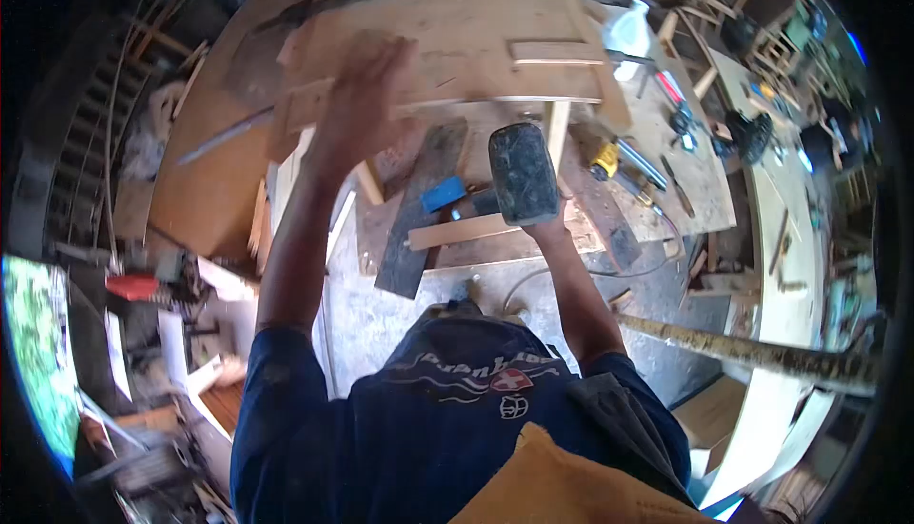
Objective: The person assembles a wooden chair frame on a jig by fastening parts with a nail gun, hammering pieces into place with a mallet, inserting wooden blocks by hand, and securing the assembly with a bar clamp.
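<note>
My right hand (pixel 548 226) is closed and raised in front of my body. In it is a rubber mallet (pixel 524 174), whose big black head hides most of the fingers. My left hand (pixel 367 96) is smeared by motion, but its fingers look stretched forward with the thumb apart. It hovers over the left part of a wooden frame (pixel 452 102), which has a long rail and pale legs and stands on the workbench (pixel 690 186). Below the frame, a blue block (pixel 441 194) lies beside a dark plank (pixel 419 215).
Right of the frame lie a yellow power tool (pixel 605 159), a blue-grey tube (pixel 642 164) and a red-handled tool (pixel 669 88). A white bottle (pixel 628 34) stands behind them. A short wooden strip (pixel 557 53) rests on the far board. A long pole (pixel 743 343) juts in from the right.
</note>
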### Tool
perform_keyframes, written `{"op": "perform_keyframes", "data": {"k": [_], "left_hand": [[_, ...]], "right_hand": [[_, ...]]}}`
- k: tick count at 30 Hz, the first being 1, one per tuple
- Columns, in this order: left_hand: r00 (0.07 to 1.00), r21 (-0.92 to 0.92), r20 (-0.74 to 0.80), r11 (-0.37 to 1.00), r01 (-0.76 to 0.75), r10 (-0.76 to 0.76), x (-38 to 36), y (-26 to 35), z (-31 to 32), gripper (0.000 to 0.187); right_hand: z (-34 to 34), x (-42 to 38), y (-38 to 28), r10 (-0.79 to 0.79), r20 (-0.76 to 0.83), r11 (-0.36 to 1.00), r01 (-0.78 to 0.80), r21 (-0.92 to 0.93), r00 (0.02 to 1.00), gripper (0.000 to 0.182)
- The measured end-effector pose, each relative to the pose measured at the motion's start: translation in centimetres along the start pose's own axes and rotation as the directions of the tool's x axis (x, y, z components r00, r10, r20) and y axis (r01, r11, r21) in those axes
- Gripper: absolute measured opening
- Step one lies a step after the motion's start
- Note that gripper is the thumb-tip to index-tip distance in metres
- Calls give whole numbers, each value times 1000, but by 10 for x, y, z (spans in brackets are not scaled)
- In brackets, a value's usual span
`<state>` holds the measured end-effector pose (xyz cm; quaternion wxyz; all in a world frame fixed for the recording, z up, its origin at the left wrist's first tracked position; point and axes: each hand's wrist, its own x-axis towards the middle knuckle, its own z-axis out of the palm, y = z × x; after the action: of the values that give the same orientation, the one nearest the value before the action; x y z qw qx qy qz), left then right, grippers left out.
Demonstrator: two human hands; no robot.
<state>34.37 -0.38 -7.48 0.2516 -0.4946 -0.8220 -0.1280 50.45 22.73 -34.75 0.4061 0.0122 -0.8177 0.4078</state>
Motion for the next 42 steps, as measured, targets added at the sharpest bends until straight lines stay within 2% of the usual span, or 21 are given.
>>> {"op": "perform_keyframes", "data": {"k": [2, 5, 6, 9, 10, 13, 17, 19, 25, 28, 31, 32, 33, 34, 35, 36, 37, 38, 39, 40, 42], "left_hand": [[992, 127, -26, 984, 122, -120, -29, -18, -38, 90], [864, 114, -37, 857, 502, -502, -89, -82, -34, 89], [828, 7, -81, 831, 557, -554, -102, -91, -32, 86], [678, -514, 154, 528, 676, -718, -119, -109, -14, 79], [680, -396, 124, 593, 701, -722, -117, -101, -17, 66], [771, -615, -97, 647, 451, -630, -120, -100, 2, 54], [712, -514, -13, 615, 597, -702, -114, -80, -21, 53], [729, -590, -91, 627, 510, -679, -119, -93, -6, 52], [698, -738, -95, 521, 429, -710, -126, -91, 13, 43], [712, -655, -100, 585, 478, -695, -124, -89, 6, 43], [716, -572, -55, 610, 548, -695, -115, -81, -10, 47], [730, -673, -107, 590, 447, -675, -121, -88, 3, 45], [810, -487, -190, 769, 414, -556, -124, -92, 2, 43], [779, -642, -178, 671, 370, -601, -120, -86, 2, 40], [772, -574, -143, 687, 446, -620, -122, -87, 3, 39], [763, -497, -107, 699, 514, -637, -123, -89, 4, 38], [743, -692, -76, 572, 441, -665, -120, -84, 3, 41], [755, -696, -107, 591, 407, -647, -121, -88, 8, 45], [674, -735, 12, 450, 507, -739, -124, -88, 7, 48], [698, -760, -35, 473, 446, -715, -130, -94, 13, 49], [718, -747, -68, 512, 424, -693, -130, -93, 14, 51]], "right_hand": [[18, -7, -14, -9, 57, 1000, 7, 29, 998, 34], [15, 20, -70, -156, 126, 986, 162, -41, 980, 28], [18, 27, -81, -194, 147, 979, 201, -34, 970, 26], [46, 43, -90, -258, 185, 965, 243, 97, 948, 24], [55, 48, -91, -248, 200, 967, 229, 112, 948, 23], [82, 69, -92, -81, 251, 997, 78, 23, 965, 20], [103, 66, -87, -265, 218, 962, 273, -6, 939, 26], [103, 68, -83, -341, 188, 936, 351, -21, 921, 35], [105, 74, -97, -182, 212, 972, 208, -107, 960, 35], [102, 60, -86, -197, 243, 972, 221, -76, 950, 29], [90, 64, -75, -88, 167, 988, 108, -112, 982, 25], [84, 64, -74, -37, 156, 993, 55, -109, 987, 22], [79, 59, -73, -55, 157, 983, 80, -163, 986, 22], [75, 55, -73, -69, 156, 969, 103, -224, 985, 22], [69, 52, -70, -83, 157, 950, 126, -284, 984, 23], [54, 56, -79, -115, 227, 962, 165, -216, 967, 30], [45, 50, -73, -178, 176, 965, 206, -159, 968, 32], [35, 45, -63, -245, 125, 961, 258, -104, 962, 34], [24, 42, -52, -284, 94, 954, 291, -77, 954, 33], [13, 39, -41, -322, 64, 944, 326, -52, 945, 32], [-2, 40, -18, -122, 100, 976, 138, -169, 987, 32]]}}
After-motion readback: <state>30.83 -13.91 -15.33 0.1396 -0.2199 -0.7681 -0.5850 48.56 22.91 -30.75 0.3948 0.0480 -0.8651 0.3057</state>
